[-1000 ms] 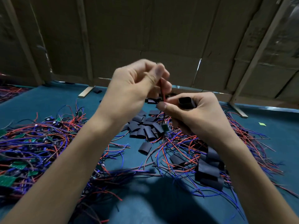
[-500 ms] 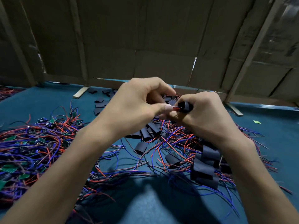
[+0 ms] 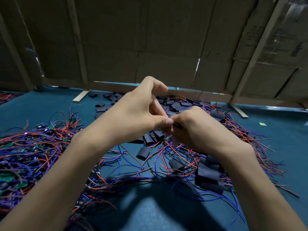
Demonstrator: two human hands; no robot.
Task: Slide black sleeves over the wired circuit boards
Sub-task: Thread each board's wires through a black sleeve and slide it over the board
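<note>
My right hand (image 3: 193, 130) grips a black sleeve (image 3: 178, 125); only a sliver of it shows between thumb and fingers. My left hand (image 3: 141, 114) meets it thumb to thumb, with its fingers curled and pinching at the sleeve's mouth. What the left fingers pinch is hidden; no wire or board shows between the hands. Both hands hover over the middle of the table. Loose black sleeves (image 3: 143, 153) lie below and behind them. Green wired circuit boards (image 3: 7, 176) sit in a tangle at the left.
The table has a teal mat (image 3: 283, 147). Red and blue wires (image 3: 183, 157) spread under the hands, with sleeved pieces (image 3: 208, 177) at the lower right. A cardboard wall (image 3: 150, 39) on wooden feet (image 3: 81, 96) closes the back. A small green scrap (image 3: 262, 124) lies at the right.
Both hands have dropped lower and closed together. The red wire seen between them and most of the black sleeve have vanished behind the fingers. The camera has tilted down.
</note>
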